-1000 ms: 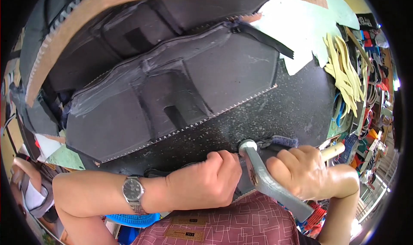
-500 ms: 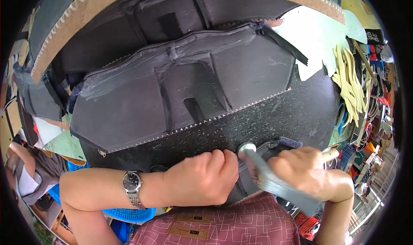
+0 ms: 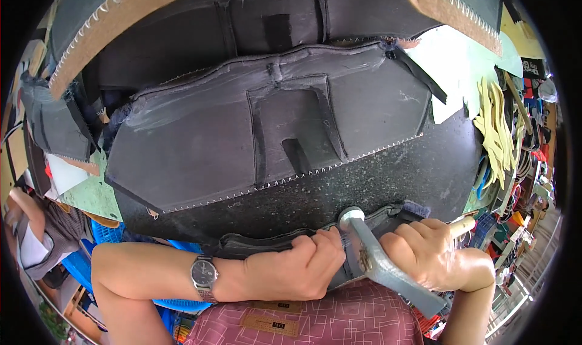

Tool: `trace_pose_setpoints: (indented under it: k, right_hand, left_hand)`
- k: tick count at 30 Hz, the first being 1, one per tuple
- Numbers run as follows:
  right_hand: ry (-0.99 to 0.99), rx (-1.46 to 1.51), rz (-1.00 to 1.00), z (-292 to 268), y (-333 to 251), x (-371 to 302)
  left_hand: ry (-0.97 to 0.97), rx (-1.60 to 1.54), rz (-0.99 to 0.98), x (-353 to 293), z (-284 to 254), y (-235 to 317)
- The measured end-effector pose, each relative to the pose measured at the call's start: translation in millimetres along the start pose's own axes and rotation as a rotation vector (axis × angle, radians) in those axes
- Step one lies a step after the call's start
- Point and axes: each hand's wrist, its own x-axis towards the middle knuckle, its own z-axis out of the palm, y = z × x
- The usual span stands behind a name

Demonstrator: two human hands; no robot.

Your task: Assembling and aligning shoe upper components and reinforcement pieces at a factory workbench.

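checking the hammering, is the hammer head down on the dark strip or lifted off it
Down: the hammer head's round face sits on the dark strip, beside the left hand; the right hand grips the handle.

Silver wristwatch (image 3: 203, 274), bare forearms

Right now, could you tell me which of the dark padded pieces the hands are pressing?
The narrow dark strip at the slab's near edge, under the left hand; the large zigzag-edged panel lies beyond, untouched.

Bare dark slab (image 3: 388, 181) above hands, stacked padded panels (image 3: 242, 139) beyond — likely blocking
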Motion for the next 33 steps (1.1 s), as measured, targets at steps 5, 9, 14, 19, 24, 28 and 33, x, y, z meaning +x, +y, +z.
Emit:
trace_pose_setpoints:
  k: [5,9,14,19,24,28,33]
  right_hand:
    - [0.054,-0.070,-0.064,2.8,-5.4,2.3]
    - [-0.023,-0.051,-0.039,7.3,-4.9,-8.4]
    - [-0.058,0.147,0.138,-10.8,9.6,-31.7]
    - [-0.078,0.136,0.360,-6.6,6.0,-60.3]
    - [-0.019,0.175,0.209,-10.0,28.3,-51.8]
    - [-0.023,0.051,0.052,-6.7,21.3,-40.0]
    - [0.040,-0.017,0.008,-15.0,17.4,-28.6]
  left_hand:
    - [-0.007,-0.142,-0.144,-3.4,-3.1,1.2]
    - [-0.093,-0.631,-0.543,-4.3,-12.3,-13.6]
    - [-0.022,-0.898,-0.670,23.8,7.1,0.7]
    - [-0.041,-0.898,-0.591,54.1,18.7,-6.9]
    - [-0.083,-0.589,-0.111,41.6,12.4,-8.7]
    - [-0.006,-0.001,0.186,43.5,14.8,2.4]
    - [-0.051,-0.076,0.318,50.6,11.1,-15.4]
